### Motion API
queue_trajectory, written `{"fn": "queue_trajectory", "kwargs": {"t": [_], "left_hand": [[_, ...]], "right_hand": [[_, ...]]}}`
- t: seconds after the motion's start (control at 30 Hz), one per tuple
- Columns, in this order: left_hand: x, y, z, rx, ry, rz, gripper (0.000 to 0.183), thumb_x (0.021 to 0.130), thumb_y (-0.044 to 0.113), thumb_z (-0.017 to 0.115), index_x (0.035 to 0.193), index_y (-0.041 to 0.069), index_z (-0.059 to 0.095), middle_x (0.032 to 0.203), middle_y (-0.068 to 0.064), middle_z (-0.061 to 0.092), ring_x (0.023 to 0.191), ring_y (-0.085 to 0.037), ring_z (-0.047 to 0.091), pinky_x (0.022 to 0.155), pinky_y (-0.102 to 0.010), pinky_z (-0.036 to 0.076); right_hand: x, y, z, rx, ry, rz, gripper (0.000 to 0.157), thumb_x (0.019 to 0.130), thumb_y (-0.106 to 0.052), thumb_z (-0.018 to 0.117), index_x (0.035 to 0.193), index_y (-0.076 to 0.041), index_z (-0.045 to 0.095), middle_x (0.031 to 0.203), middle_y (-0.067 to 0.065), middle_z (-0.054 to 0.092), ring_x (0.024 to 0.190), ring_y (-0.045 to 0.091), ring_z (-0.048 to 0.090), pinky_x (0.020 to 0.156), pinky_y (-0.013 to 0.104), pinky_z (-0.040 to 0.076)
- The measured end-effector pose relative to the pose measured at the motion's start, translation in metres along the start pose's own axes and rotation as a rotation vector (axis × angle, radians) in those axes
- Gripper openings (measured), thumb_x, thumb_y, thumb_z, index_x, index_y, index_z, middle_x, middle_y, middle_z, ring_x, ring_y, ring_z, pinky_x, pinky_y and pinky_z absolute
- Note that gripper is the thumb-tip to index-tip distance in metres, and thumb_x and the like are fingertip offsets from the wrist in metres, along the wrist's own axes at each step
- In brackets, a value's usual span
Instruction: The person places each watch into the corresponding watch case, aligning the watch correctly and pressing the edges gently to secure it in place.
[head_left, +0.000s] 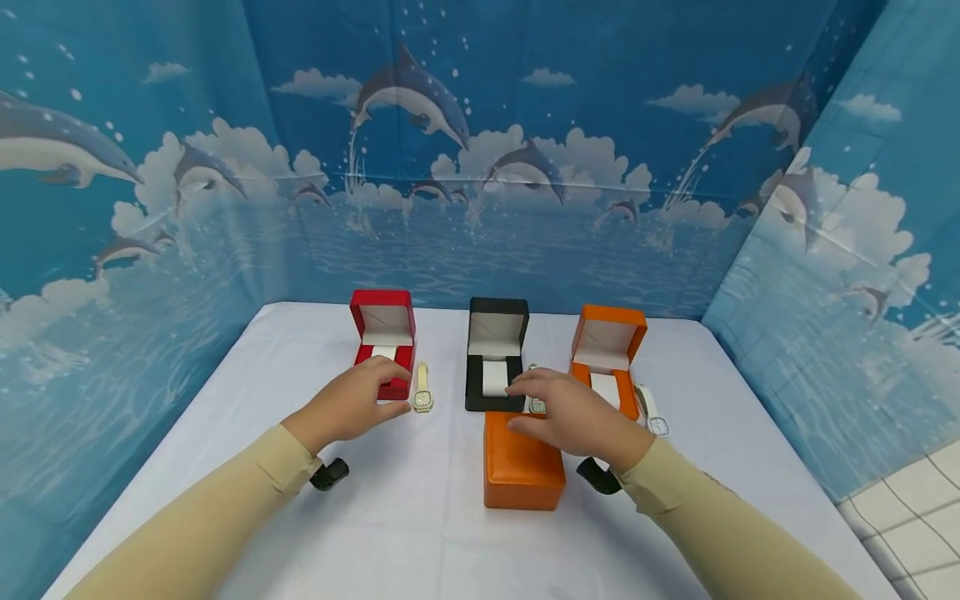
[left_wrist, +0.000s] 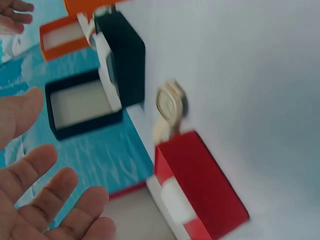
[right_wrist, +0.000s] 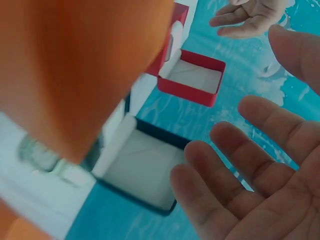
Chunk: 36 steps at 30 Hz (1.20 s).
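Observation:
My left hand (head_left: 352, 402) hovers by the open red watch box (head_left: 382, 297), its fingers loosely bent and holding nothing. Beside that box lies a cream-strapped watch (head_left: 423, 400). My right hand (head_left: 583, 417) is above the closed orange box (head_left: 523, 482), fingers spread and apart in the right wrist view, with nothing in them. Behind it stand an open black watch box (head_left: 474, 385) and an open orange watch box (head_left: 636, 321). A greenish watch (head_left: 537, 406), partly hidden by my right hand, lies beside the black box. A white-strapped watch (head_left: 657, 425) lies right of the open orange box.
All of this sits on a white-covered table (head_left: 405, 533). Blue dolphin-print curtains (head_left: 465, 242) enclose its back and sides. White cushions (head_left: 495, 379) show inside the open boxes. Dark wrist-camera pieces (head_left: 330, 474) hang under both wrists.

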<state>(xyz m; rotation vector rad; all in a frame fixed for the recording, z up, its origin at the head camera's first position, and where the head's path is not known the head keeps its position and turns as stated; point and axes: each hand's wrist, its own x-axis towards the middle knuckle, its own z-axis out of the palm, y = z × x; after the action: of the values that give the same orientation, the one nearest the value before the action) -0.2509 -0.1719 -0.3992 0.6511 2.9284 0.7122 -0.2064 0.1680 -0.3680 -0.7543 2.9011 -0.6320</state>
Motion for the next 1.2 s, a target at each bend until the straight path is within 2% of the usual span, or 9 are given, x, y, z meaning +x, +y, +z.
{"fn": "queue_trajectory", "kwargs": {"t": [0.17, 0.3, 0.43, 0.7, 0.93, 1.2], "left_hand": [[0.006, -0.022, -0.014, 0.034, 0.021, -0.066, 0.060, 0.096, 0.035, 0.077, 0.147, 0.010, 0.057, 0.148, -0.015, 0.055, 0.133, -0.035, 0.057, 0.107, -0.055, 0.055], [0.013, -0.036, -0.020, 0.062, 0.018, -0.140, 0.070, 0.095, 0.035, 0.078, 0.154, 0.009, 0.050, 0.151, -0.018, 0.051, 0.133, -0.037, 0.054, 0.104, -0.056, 0.057], [0.021, -0.043, -0.024, 0.070, 0.002, -0.203, 0.077, 0.094, 0.037, 0.079, 0.158, 0.009, 0.045, 0.153, -0.020, 0.047, 0.134, -0.038, 0.053, 0.101, -0.057, 0.059], [0.038, -0.055, -0.028, 0.106, -0.058, -0.267, 0.083, 0.095, 0.040, 0.077, 0.162, 0.009, 0.039, 0.159, -0.023, 0.041, 0.141, -0.040, 0.048, 0.110, -0.058, 0.052], [0.052, -0.067, -0.021, 0.103, -0.086, -0.294, 0.088, 0.093, 0.042, 0.080, 0.163, 0.009, 0.038, 0.158, -0.022, 0.042, 0.139, -0.038, 0.048, 0.108, -0.056, 0.054], [0.060, -0.075, -0.018, 0.076, -0.119, -0.321, 0.091, 0.091, 0.041, 0.081, 0.163, 0.010, 0.036, 0.153, -0.021, 0.044, 0.135, -0.037, 0.051, 0.105, -0.056, 0.057]], "right_hand": [[0.027, -0.017, -0.003, -0.019, -0.004, -0.015, 0.053, 0.098, -0.039, 0.076, 0.144, -0.015, 0.065, 0.153, 0.009, 0.058, 0.139, 0.030, 0.057, 0.112, 0.049, 0.053], [0.053, -0.028, 0.000, -0.010, -0.003, -0.007, 0.056, 0.098, -0.040, 0.076, 0.146, -0.016, 0.064, 0.153, 0.008, 0.059, 0.140, 0.028, 0.057, 0.114, 0.048, 0.051], [0.082, -0.036, 0.004, 0.007, -0.006, 0.024, 0.057, 0.098, -0.039, 0.076, 0.148, -0.017, 0.062, 0.152, 0.005, 0.060, 0.141, 0.026, 0.057, 0.116, 0.048, 0.050], [0.132, -0.050, 0.013, -0.028, -0.049, 0.049, 0.053, 0.098, -0.034, 0.076, 0.147, -0.018, 0.063, 0.146, 0.005, 0.065, 0.133, 0.025, 0.062, 0.110, 0.044, 0.055], [0.159, -0.047, 0.035, -0.054, -0.106, 0.042, 0.047, 0.098, -0.026, 0.077, 0.142, -0.014, 0.067, 0.141, 0.007, 0.069, 0.130, 0.025, 0.064, 0.112, 0.043, 0.053], [0.176, -0.045, 0.058, -0.056, -0.168, -0.004, 0.044, 0.097, -0.018, 0.077, 0.139, -0.007, 0.069, 0.137, 0.010, 0.071, 0.125, 0.026, 0.066, 0.112, 0.041, 0.053]]}}
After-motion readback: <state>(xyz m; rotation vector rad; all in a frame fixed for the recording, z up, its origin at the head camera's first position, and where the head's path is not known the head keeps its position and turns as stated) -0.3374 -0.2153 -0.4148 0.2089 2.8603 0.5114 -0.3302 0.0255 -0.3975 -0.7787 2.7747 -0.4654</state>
